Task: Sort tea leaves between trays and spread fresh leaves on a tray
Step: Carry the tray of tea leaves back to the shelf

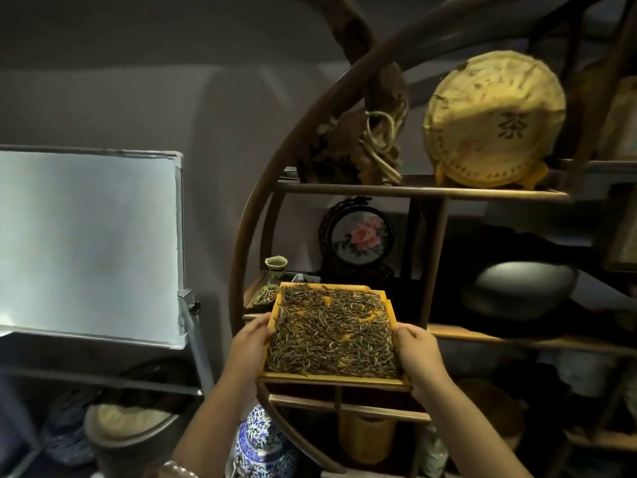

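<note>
I hold a square wooden tray (331, 378) level in front of a round wooden shelf. Dry brown tea leaves (331, 332) cover nearly all of its floor, with small bare orange patches near the far side. My left hand (250, 346) grips the tray's left rim, thumb on top. My right hand (418, 353) grips the right rim the same way. Behind the tray's far left corner, a small dish of tea leaves (266, 294) rests on the shelf board.
The round shelf (413, 189) carries a small green vase (275, 267), a framed flower picture (358, 236), a wrapped tea cake (493, 119) and a dark pot (520, 288). A whiteboard (89, 243) stands at the left. A blue-and-white jar (260, 443) sits below.
</note>
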`<state>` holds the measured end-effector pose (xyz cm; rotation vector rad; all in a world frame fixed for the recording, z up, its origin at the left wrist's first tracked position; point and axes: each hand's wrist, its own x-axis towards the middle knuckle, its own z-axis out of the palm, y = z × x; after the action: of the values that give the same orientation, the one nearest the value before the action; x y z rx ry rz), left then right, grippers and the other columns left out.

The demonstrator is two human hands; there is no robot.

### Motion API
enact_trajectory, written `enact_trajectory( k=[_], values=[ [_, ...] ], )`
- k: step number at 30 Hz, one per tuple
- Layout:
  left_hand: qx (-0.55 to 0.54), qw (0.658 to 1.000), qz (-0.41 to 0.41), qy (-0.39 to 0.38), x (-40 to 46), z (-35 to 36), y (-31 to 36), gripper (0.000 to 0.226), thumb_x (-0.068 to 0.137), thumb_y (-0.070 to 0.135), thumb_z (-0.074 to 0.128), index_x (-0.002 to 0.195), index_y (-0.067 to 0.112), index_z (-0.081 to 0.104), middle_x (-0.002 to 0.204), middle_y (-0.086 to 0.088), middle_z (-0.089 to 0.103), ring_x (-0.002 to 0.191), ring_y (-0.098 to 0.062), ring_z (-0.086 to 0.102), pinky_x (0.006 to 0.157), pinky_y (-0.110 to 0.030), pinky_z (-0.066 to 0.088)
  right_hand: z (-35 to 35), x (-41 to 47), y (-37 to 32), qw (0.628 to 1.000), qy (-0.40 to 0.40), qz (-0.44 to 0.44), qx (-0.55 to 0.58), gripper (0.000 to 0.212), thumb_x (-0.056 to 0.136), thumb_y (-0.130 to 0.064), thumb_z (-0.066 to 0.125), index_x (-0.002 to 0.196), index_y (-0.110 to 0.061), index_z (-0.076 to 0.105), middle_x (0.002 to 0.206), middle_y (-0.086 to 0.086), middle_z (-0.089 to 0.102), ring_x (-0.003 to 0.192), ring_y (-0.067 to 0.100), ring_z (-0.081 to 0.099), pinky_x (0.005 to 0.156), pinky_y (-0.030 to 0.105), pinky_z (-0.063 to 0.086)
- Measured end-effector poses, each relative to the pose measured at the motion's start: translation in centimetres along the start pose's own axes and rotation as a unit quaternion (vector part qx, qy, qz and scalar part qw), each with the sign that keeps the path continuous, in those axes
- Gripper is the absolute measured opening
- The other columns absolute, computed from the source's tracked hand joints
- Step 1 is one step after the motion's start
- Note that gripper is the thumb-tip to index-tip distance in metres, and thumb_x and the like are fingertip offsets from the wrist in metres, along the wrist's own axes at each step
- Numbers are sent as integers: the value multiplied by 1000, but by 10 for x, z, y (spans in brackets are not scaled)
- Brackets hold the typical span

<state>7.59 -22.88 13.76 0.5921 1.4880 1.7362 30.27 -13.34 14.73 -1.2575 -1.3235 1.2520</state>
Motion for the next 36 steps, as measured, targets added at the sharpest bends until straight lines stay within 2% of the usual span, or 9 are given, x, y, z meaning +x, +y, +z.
enact_trajectory(
  k=[3,7,11,13,17,20,25,30,36],
  values=[
    [3,1000,-11,3,25,20,-13,31,96,9,45,116,18,67,104,-13,72,97,-30,69,76,-42,56,-2,31,10,1000,1,8,-7,33,100,-16,41,87,-8,70,90,14,72,89,28,68,82,50,57],
    [2,1000,-4,14,70,45,-35,26,97,15,46,107,16,70,86,-4,77,80,-19,73,56,-28,55,-2,77,29,1000,20,17,-16,37,99,-19,40,85,2,67,86,19,70,87,32,67,70,39,56],
    [14,1000,-13,6,119,68,-56,24,96,14,49,108,11,70,105,-12,72,99,-28,67,85,-46,55,1,118,50,998,44,35,-6,40,98,-22,41,85,9,62,84,26,69,87,39,68,71,54,56],
    [18,1000,-24,2,140,78,-64,23,96,15,50,108,12,69,106,-10,71,101,-27,65,90,-49,53,3,138,59,998,46,51,-9,42,98,-23,41,86,11,61,84,27,69,87,41,68,76,60,53],
    [29,999,-27,21,176,91,-81,20,96,15,50,101,14,70,101,-7,71,98,-25,65,89,-49,53,8,170,78,995,64,70,-9,39,97,-22,41,81,8,59,91,38,60,81,45,64,68,43,48],
    [43,998,-27,43,191,95,-93,18,96,15,51,93,12,69,95,-8,70,92,-25,64,82,-44,53,13,183,91,992,85,92,-26,36,96,-22,43,88,9,58,91,35,63,79,33,64,66,42,50],
    [52,993,-42,97,205,97,-112,23,95,16,52,78,13,66,80,-8,68,74,-21,61,56,-29,40,20,197,108,987,100,120,-32,26,96,-26,50,100,-2,58,93,21,70,89,34,68,80,49,56],
    [59,991,-51,110,210,102,-125,22,95,17,51,80,11,67,80,-6,65,73,-19,59,54,-28,38,17,207,118,985,99,138,-37,25,95,-26,51,101,-2,55,92,23,69,77,27,66,63,34,52],
    [62,990,-56,115,214,108,-134,23,95,20,51,79,12,65,80,-8,65,72,-21,58,56,-30,41,11,216,130,985,92,145,-22,19,97,-23,51,99,-5,53,94,20,67,78,26,66,56,33,52]
  ],
)
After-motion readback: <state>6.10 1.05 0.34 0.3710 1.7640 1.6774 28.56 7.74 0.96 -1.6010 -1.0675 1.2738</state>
